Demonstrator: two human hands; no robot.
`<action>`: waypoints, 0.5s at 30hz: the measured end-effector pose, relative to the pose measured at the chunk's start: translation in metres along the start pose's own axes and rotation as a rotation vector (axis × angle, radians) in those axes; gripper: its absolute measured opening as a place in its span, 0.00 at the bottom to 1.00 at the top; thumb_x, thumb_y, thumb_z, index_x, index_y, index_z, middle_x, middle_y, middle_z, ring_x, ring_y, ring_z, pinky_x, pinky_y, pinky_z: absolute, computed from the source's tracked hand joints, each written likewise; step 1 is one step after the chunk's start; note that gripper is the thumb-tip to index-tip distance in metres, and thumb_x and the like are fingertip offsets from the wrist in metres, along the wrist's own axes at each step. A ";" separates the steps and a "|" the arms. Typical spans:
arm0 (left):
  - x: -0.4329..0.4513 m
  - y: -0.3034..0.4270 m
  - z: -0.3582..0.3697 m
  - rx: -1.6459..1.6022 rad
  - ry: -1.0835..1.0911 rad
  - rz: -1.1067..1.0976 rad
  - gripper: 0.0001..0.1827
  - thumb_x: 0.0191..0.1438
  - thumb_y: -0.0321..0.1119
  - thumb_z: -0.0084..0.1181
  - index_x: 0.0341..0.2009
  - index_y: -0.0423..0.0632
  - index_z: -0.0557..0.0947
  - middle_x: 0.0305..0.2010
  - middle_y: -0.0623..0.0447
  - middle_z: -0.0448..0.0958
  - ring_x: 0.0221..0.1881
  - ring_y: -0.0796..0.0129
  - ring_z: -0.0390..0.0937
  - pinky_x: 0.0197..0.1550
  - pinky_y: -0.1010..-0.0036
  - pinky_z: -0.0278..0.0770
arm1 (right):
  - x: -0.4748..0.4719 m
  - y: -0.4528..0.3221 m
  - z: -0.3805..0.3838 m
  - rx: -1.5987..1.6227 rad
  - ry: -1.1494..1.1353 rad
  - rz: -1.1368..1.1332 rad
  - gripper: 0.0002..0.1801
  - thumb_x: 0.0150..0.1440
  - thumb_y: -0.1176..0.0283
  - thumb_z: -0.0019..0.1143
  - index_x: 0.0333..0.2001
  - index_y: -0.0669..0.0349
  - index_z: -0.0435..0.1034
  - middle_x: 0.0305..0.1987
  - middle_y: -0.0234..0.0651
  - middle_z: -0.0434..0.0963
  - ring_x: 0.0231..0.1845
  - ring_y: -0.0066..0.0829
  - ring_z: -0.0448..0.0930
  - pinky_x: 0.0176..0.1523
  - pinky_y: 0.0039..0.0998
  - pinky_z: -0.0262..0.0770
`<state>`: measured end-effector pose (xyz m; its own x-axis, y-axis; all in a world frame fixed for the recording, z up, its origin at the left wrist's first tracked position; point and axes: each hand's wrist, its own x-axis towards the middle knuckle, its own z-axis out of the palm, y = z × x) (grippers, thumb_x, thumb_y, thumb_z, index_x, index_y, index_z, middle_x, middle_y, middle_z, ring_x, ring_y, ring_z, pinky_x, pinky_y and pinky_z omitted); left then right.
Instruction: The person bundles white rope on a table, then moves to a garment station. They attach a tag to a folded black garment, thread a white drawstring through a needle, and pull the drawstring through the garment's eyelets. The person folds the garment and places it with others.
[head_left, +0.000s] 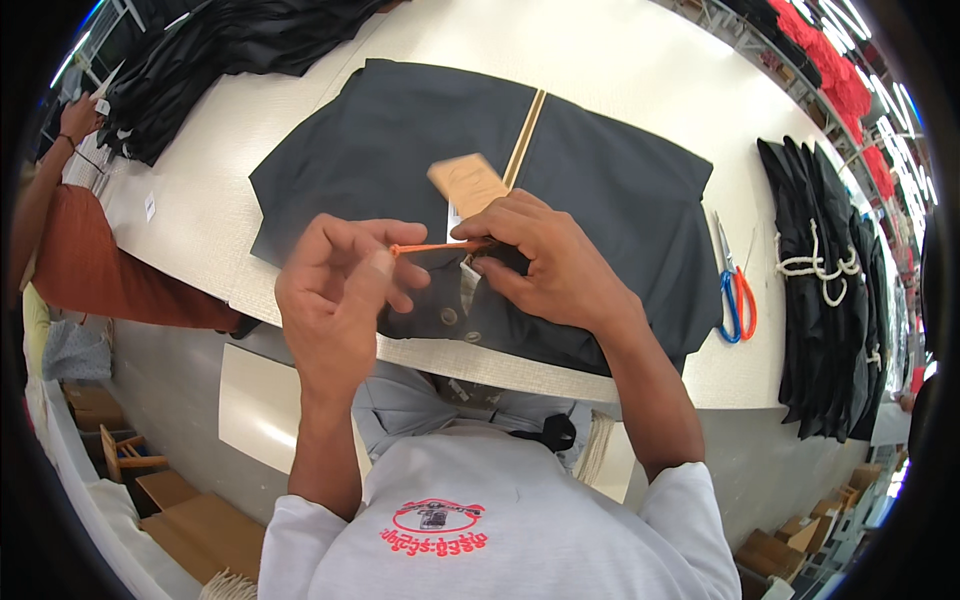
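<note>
A dark grey garment (352, 142) with a tan-and-cream stripe (525, 139) lies spread on the table before me. My left hand (345, 277) pinches the knotted end of an orange cord (427, 247) between thumb and fingers. The cord is drawn taut towards my right hand (532, 255), whose fingers hold its other end at the garment's near edge. A tan cardboard tag (469, 184), slightly blurred, stands out above my right fingers, with a white label partly hidden under it. Two metal buttons (448, 316) show on the dark cloth below.
Scissors with blue and orange handles (735, 304) lie right of the garment on the pale table (637, 52). Dark garments tied with white cord (817, 262) hang over the right edge. More black cloth (247, 45) lies at upper left, near another person's hand (79, 120).
</note>
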<state>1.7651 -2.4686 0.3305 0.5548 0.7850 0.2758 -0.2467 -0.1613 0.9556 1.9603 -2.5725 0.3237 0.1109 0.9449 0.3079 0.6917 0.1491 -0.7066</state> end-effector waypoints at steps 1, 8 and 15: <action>0.002 0.002 0.000 -0.050 -0.018 -0.001 0.02 0.63 0.25 0.52 0.37 0.41 0.75 0.44 0.40 0.84 0.32 0.70 0.83 0.30 0.79 0.79 | 0.001 -0.003 -0.003 -0.027 0.015 -0.007 0.15 0.54 0.82 0.60 0.47 0.60 0.76 0.40 0.38 0.79 0.45 0.38 0.79 0.45 0.36 0.77; 0.014 0.002 0.008 -0.253 -0.032 -0.058 0.04 0.65 0.28 0.51 0.37 0.41 0.74 0.40 0.40 0.84 0.31 0.68 0.83 0.30 0.79 0.79 | 0.005 0.001 -0.009 -0.053 0.184 -0.103 0.18 0.54 0.87 0.56 0.47 0.61 0.78 0.49 0.38 0.79 0.45 0.31 0.81 0.44 0.29 0.80; 0.030 -0.002 0.011 -0.317 -0.067 -0.153 0.05 0.64 0.25 0.55 0.43 0.37 0.77 0.39 0.42 0.84 0.34 0.67 0.84 0.36 0.77 0.83 | 0.012 0.021 -0.013 -0.278 0.288 0.329 0.16 0.57 0.71 0.59 0.49 0.59 0.77 0.52 0.42 0.78 0.51 0.44 0.79 0.52 0.42 0.77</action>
<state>1.7908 -2.4512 0.3379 0.6530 0.7428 0.1479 -0.3848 0.1571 0.9095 1.9851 -2.5620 0.3206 0.5198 0.8041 0.2886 0.7463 -0.2630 -0.6114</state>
